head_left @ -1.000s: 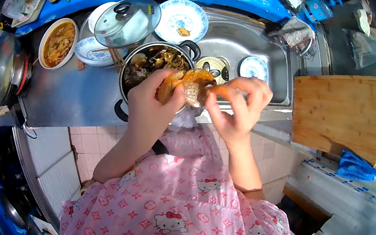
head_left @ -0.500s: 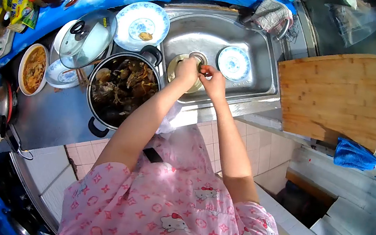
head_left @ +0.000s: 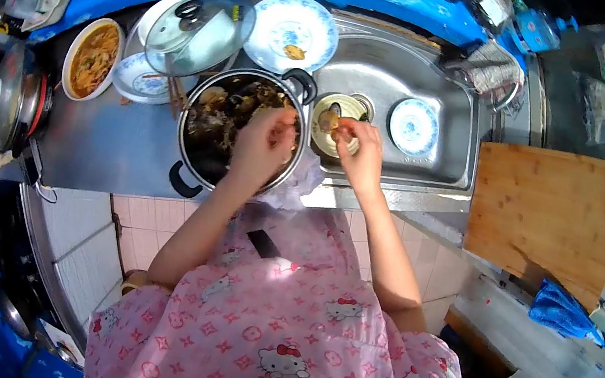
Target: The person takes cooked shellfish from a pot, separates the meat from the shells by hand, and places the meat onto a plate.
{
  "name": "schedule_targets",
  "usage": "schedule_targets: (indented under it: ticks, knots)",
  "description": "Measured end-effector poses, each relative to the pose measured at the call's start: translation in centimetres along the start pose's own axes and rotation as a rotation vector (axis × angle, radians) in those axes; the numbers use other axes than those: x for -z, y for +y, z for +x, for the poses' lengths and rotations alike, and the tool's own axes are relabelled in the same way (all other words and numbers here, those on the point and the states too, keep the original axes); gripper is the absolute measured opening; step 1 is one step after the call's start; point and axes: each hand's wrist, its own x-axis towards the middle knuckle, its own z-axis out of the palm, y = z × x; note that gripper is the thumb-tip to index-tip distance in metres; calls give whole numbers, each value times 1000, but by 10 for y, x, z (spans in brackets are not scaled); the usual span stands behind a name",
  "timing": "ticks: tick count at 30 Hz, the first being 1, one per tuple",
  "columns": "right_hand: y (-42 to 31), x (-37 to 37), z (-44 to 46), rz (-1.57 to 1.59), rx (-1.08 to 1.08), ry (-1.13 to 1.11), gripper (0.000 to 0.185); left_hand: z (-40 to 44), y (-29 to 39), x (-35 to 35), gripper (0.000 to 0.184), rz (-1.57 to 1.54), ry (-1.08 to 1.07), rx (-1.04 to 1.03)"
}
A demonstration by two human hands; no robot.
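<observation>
My left hand [head_left: 266, 144] is over the right side of a two-handled pot [head_left: 183, 131] full of dark shells and brown food [head_left: 224, 109]. Its fingers are curled together, and whatever they hold is too small to make out. My right hand [head_left: 362, 155] is above the edge of the sink, its thumb and fingers pinched at a small orange-brown piece [head_left: 342, 130]. Just beyond those fingertips, a pale yellow bowl [head_left: 320, 140] in the sink contains dark shells.
A blue-patterned plate [head_left: 413, 127] lies in the sink [head_left: 394, 61]. Behind the pot are a glass lid [head_left: 205, 55] and a large plate [head_left: 316, 25] with a food scrap. An oval dish of food [head_left: 93, 59] stands left, a wooden board [head_left: 544, 211] right.
Both hands were together over the yellow bowl half a second ago; now they are apart, the left one back over the pot. The large piece between them one second ago is gone from them.
</observation>
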Motion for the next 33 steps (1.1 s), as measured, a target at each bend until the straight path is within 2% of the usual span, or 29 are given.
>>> schedule_targets:
  ticks: [1,4,6,9,11,18,25,28,31,32,33]
  knots:
    - [-13,-8,3,39,105,37,22,-3,-7,20,24,56,45,24]
    - [-47,-31,15,-35,218,-42,13,-11,-42,66,21,258,170,33]
    - [-67,-47,23,-88,247,-76,16,-17,-37,85,21,379,224,87]
    - [-98,-72,33,-107,315,-58,32,-26,-42,103,22,342,227,134]
    - [-114,-91,40,-118,355,-129,32,-30,-50,109,22,307,216,119]
    - [-120,-156,58,-343,473,-115,20,-42,-44,130,21,299,218,83]
    - [-128,-105,32,-133,603,-35,17,-39,-41,150,20,240,258,105]
    - [-136,-68,13,-105,679,32,20,-30,-18,143,26,21,169,136]
    - [-133,-53,2,-99,719,68,23,-18,-16,131,31,-79,-23,-9]
    - [-132,-50,1,-107,726,81,23,-15,-13,129,30,-45,-66,-13]
    - [-132,-48,-1,-114,732,95,22,-12,-11,127,30,19,-65,-103]
